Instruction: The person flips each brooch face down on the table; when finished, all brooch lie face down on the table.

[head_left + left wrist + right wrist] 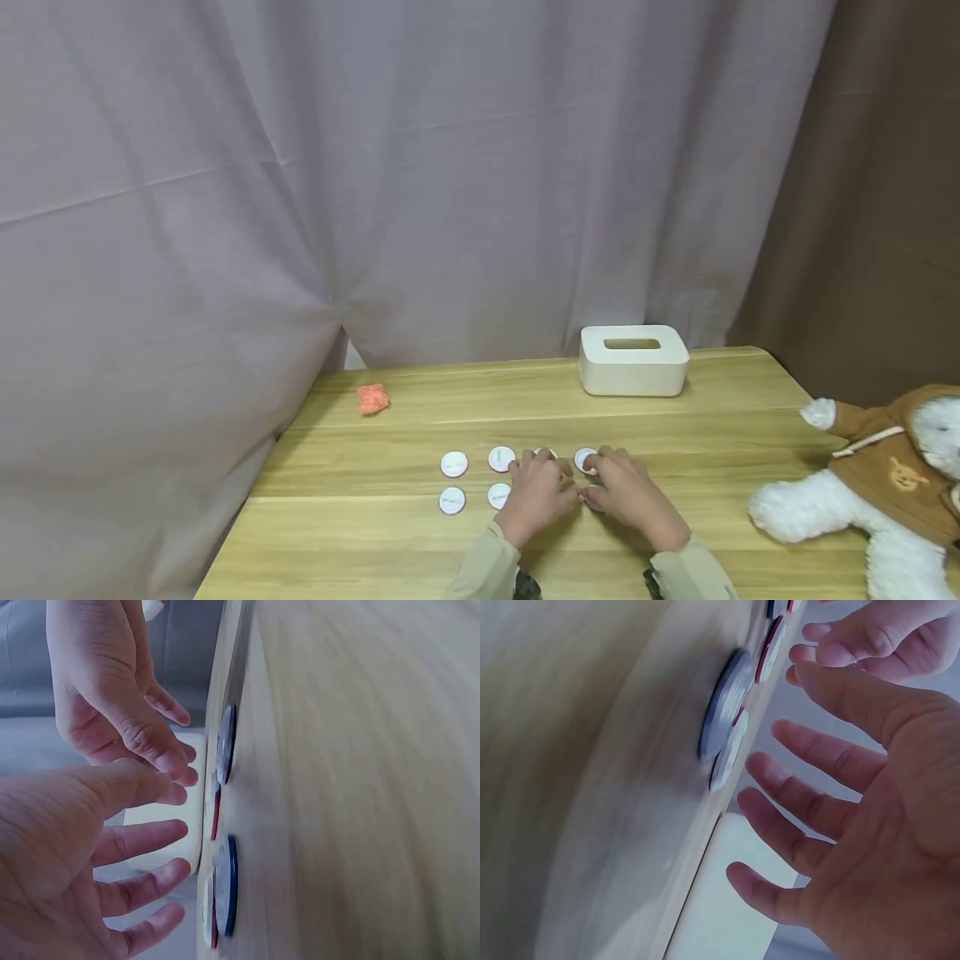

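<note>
Several round badges with white backs and a pin-like line lie in two rows on the wooden table. A far-row badge [453,464] and a near-row badge [452,500] mark the left end. My left hand [537,492] hovers over the row, partly covering a far badge [543,453]. My right hand [626,493] is beside it, above the badges at the right end, one of them a far badge [584,459]. In the left wrist view, the fingers of both hands are spread and relaxed, thumb tips close together, above a dark-rimmed badge [227,744]. Neither hand holds anything.
A white tissue box [633,362] stands at the back of the table [360,550]. A crumpled coral-coloured piece [372,399] lies at the back left. At the right edge sits a plush toy [885,483] in a brown hoodie. Grey curtains [480,183] hang behind.
</note>
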Demonstrator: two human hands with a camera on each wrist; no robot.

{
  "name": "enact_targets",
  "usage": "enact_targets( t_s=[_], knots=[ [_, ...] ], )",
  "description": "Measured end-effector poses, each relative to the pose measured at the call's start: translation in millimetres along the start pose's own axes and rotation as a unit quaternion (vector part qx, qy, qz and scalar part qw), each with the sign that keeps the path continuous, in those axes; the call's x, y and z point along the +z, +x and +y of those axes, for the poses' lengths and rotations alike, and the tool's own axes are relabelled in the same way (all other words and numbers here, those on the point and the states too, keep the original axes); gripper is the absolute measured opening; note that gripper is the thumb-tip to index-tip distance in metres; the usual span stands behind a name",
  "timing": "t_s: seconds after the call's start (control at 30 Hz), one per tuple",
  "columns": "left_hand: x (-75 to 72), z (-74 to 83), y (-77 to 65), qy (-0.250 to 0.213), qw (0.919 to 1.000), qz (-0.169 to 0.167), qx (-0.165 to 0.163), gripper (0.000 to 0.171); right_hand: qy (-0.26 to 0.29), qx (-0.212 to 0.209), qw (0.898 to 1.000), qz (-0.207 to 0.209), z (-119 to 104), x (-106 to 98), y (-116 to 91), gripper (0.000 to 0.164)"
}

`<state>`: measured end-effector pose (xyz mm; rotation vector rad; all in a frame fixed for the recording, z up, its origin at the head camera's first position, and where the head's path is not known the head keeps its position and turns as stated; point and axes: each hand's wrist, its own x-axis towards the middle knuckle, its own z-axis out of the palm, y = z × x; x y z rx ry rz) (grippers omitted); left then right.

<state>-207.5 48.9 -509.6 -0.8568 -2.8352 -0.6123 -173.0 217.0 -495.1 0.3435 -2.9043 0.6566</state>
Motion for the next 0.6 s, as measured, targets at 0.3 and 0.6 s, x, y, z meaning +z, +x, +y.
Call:
enact_targets(
  t_s=[0.3, 0.6],
  knots=[
    [-5.5, -11.8, -4.3, -0.010, 0.9996, 0.011, -0.025, 0.024, -0.020, -0.008, 1.000, 0.000, -6.7, 5.2, 10.8, 0.042],
    [-13.3, -23.7, -11.8, -0.013, 0.9986, 0.043, -0.027, 0.026, -0.026, -0.034, 0.999, 0.024, -13.4, 11.0, 15.9, 0.042]
  ],
)
